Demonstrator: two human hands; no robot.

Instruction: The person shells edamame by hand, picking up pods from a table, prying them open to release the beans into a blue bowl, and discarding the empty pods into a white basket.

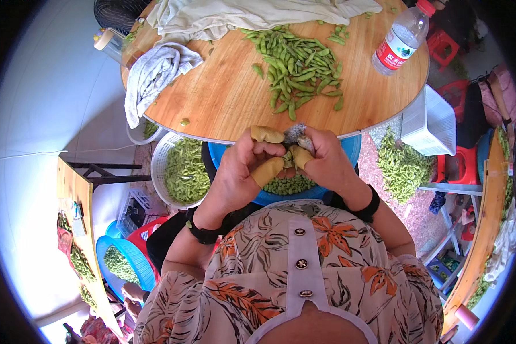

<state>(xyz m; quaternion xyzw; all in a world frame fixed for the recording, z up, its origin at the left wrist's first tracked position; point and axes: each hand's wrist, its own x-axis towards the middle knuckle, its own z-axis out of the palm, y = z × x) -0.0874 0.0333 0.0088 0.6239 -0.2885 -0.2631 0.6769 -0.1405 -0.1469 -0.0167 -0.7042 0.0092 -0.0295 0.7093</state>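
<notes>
Both my hands are close together just off the front edge of the round wooden table (223, 94). My right hand (333, 161) pinches a small green pod (287, 160) under its yellow-covered thumb, and a worn grey covering wraps one of its fingers. Yellow covers also sit on the thumb and a finger of my left hand (236, 172). That thumb's tip is at the pod; its grip is unclear. Shelled green beans (290, 185) lie below my hands in a blue basin (217, 152). A pile of green soybean pods (303, 69) lies on the table ahead.
A water bottle (400, 43), grey towel (155, 73) and white cloth (249, 15) are on the table. At left stands a white basket (157, 172) of pods. A white crate (432, 120) and heaped pods (402, 167) are at right. Another person's hand (133, 292) shows lower left.
</notes>
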